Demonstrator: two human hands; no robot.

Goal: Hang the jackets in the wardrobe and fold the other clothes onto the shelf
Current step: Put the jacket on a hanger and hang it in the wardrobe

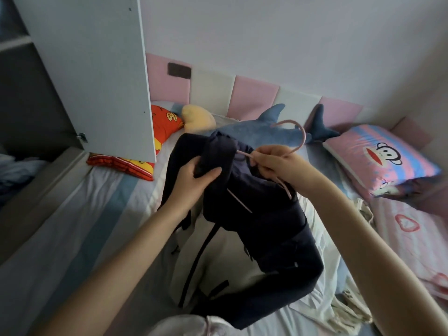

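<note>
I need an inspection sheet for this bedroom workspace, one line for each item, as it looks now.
Surface: bed with striped sheet, partly covered by clothes.
Job's things: dark jacket lifted over the bed; pink hanger partly tucked into it, hook above; white garment lies beneath.
Clutter: shark plush, monkey pillow, red pillow.
Hands: left hand grips the jacket's top; right hand holds the hanger with curled fingers.
Cables: nothing seen.
Surroundings: open wardrobe door at left; padded headboard.
</note>
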